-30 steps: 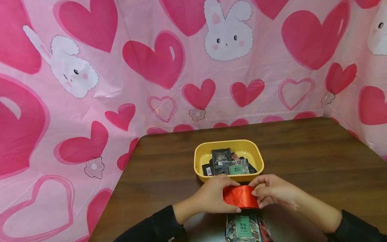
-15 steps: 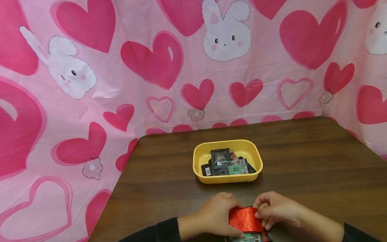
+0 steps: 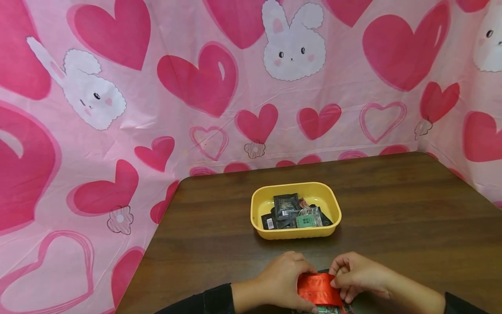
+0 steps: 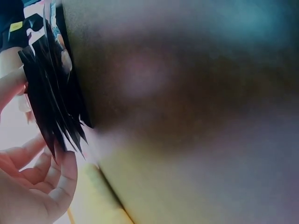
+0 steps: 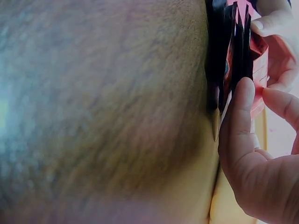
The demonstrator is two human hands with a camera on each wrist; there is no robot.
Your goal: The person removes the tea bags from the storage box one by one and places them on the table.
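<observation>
Near the table's front edge, a shiny red foil sachet (image 3: pixel 319 288) lies over a pile of other sachets, and a green-labelled one (image 3: pixel 328 310) shows beneath it. My left hand (image 3: pixel 283 280) holds the red sachet by its left side, thumb at the near edge and fingers at the far edge. At its right edge my right hand (image 3: pixel 358 275) pinches it between thumb and fingers. Seen edge-on in the left wrist view, several dark sachets (image 4: pixel 49 88) stand layered between thumb and fingers. The right wrist view shows dark sachet edges (image 5: pixel 237 46) beside the red one (image 5: pixel 259 70).
A yellow plastic basket (image 3: pixel 296 234) stands beyond the hands, holding several black sachets (image 3: pixel 286 206) and a green-labelled one (image 3: pixel 306 220). The brown wooden table (image 3: pixel 400 209) reaches back to a pink cloth (image 3: pixel 219 26) printed with hearts and rabbits.
Both hands have drawn the red sachet from beside the basket toward the table's front edge, onto the pile of sachets there. Over the last half second they have barely moved.
</observation>
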